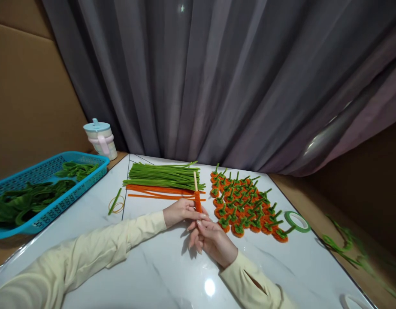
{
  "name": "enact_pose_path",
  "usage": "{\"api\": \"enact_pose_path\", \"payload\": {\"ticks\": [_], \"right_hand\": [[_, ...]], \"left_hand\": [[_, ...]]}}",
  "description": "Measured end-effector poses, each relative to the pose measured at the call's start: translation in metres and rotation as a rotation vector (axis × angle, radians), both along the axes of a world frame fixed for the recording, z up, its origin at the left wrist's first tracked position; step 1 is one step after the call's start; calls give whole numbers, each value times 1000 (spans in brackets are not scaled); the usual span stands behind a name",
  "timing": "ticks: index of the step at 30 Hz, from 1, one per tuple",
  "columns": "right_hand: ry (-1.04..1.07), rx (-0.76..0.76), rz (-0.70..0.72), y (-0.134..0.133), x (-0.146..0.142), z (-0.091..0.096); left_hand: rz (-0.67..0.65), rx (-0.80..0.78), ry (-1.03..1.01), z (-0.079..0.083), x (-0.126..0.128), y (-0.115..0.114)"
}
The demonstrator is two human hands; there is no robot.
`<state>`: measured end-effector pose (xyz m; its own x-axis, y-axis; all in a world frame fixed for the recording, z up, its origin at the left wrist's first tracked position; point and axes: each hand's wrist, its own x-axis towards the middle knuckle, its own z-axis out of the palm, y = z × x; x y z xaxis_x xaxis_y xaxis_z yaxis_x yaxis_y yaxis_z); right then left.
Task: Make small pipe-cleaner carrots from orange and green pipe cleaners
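A pale thin stick (195,182) stands nearly upright in front of me, its lower part wrapped in a tight coil of orange pipe cleaner (198,202). My left hand (184,213) is closed around the wrapped part, with thumb and fingers on it. Just below, my right hand (215,241) pinches at the coil's lower end; its other fingers are curled loosely, and the pinched bit is mostly hidden. Beyond the hands lie loose orange pipe cleaners (155,196) and a thick bundle of green pipe cleaners (162,175).
Rows of orange pieces with green stems (239,204) cover the right side, beside a green tape roll (297,222). At left are a blue basket (61,205) of green pieces, a lidded cup (103,139), and a rubber band (119,205) near a short green piece. Green scraps (339,244) lie far right.
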<state>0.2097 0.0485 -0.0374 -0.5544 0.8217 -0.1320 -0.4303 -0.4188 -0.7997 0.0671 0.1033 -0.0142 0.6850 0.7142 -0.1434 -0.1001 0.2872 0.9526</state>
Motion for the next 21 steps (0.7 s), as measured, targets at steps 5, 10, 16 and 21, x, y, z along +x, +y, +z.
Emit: {"api": "enact_pose_path", "payload": {"ticks": [5,10,16,21], "right_hand": [[-8,7,12,0,1,2],[-30,11,11,-1,1,1],[-53,30,19,-5,-2,2],[17,29,-97,-4,-4,9]], "left_hand": [[37,8,5,1,0,0],[43,-100,-136,4,0,1],[189,-191,-341,15,0,7],[-58,-424,-286,33,-7,1]]}}
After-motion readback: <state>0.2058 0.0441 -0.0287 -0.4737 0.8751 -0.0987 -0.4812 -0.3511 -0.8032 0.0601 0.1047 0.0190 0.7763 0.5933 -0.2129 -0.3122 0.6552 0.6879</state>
